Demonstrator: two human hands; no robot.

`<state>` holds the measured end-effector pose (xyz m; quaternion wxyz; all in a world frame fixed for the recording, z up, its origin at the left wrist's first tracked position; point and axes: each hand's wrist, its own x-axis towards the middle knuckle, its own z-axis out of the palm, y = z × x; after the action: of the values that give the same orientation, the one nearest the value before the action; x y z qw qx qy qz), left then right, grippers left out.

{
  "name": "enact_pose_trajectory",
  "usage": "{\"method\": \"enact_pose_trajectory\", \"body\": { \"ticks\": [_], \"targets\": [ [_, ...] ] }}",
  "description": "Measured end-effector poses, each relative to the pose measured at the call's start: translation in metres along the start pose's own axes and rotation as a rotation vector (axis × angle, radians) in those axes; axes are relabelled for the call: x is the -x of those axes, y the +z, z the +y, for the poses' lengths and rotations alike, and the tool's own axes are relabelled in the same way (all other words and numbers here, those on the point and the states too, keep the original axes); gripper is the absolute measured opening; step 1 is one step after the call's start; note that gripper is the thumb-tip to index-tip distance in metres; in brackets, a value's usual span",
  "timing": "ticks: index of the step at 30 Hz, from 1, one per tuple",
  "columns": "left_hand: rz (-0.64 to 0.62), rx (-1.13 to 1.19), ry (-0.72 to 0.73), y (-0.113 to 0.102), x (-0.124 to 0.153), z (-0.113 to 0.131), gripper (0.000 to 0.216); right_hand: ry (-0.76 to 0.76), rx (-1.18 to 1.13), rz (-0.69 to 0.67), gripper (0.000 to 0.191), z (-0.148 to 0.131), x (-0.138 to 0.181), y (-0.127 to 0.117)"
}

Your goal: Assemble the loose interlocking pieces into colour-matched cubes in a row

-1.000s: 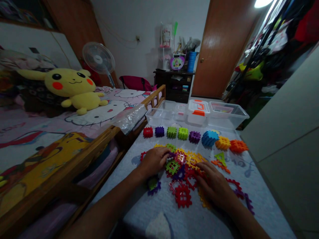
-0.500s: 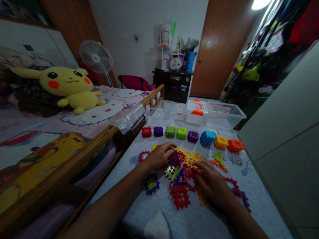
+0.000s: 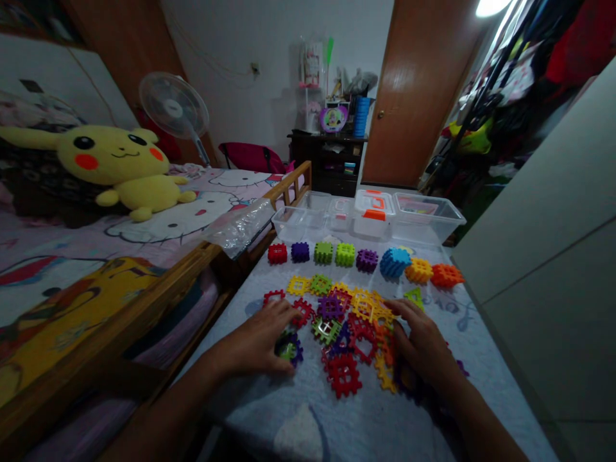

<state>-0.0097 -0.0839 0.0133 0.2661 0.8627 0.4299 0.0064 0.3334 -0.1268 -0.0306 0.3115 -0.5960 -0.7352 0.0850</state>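
Note:
Loose plastic interlocking tiles with notched edges lie in a low heap on the bed-like blue cloth. My left hand (image 3: pixel 262 337) is open at the heap's left side, thumb and fingers apart around a purple and green tile (image 3: pixel 289 350) that it partly hides. Its fingertips are close to a red tile (image 3: pixel 303 312). Over the right side spreads my right hand (image 3: pixel 423 340), open, with fingertips at the yellow tiles (image 3: pixel 368 305) and orange tiles beneath. Some purple tiles under that wrist are mostly hidden. A red square tile (image 3: pixel 345 376) sits nearest me.
Behind the heap runs a row of colour-sorted tile stacks, from a red stack (image 3: pixel 278 254) to an orange stack (image 3: pixel 447 275). Clear plastic boxes (image 3: pixel 428 218) stand farther back. A wooden bed rail (image 3: pixel 192 273) borders the left, a pale cabinet (image 3: pixel 543 256) the right.
My left hand has moved left and toward me, uncovering a green tile and a purple tile. My right hand remains over the right side, now covering more tiles there. The view has shifted slightly.

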Motion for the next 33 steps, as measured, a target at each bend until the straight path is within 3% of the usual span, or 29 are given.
{"method": "enact_pose_trajectory", "body": {
  "ticks": [2, 6, 17, 24, 29, 32, 33],
  "targets": [
    [-0.036, -0.02, -0.036, 0.01, 0.006, -0.001, 0.084, 0.015, -0.007, 0.008, 0.035, 0.004, -0.002, -0.002],
    [0.008, 0.011, -0.018, 0.019, 0.005, -0.003, 0.072, 0.026, 0.0, -0.024, 0.033, 0.007, -0.001, 0.001],
    [0.201, 0.095, 0.056, 0.02, -0.005, -0.01, 0.053, 0.0, 0.022, -0.036, 0.032, 0.011, 0.001, 0.008],
    [0.301, 0.052, 0.078, 0.013, -0.014, -0.001, 0.021, 0.01, 0.043, -0.072, 0.032, 0.007, 0.001, 0.006],
    [0.407, -0.066, 0.062, 0.017, -0.019, 0.004, 0.014, 0.016, 0.018, -0.062, 0.029, 0.008, 0.001, 0.004],
    [0.319, -0.084, 0.09, 0.022, -0.014, 0.003, 0.007, 0.018, 0.016, -0.079, 0.029, 0.01, 0.001, 0.004],
    [0.267, -0.055, 0.114, 0.021, -0.011, 0.002, 0.014, 0.02, 0.016, -0.084, 0.029, 0.01, 0.001, 0.004]
  ]
}}
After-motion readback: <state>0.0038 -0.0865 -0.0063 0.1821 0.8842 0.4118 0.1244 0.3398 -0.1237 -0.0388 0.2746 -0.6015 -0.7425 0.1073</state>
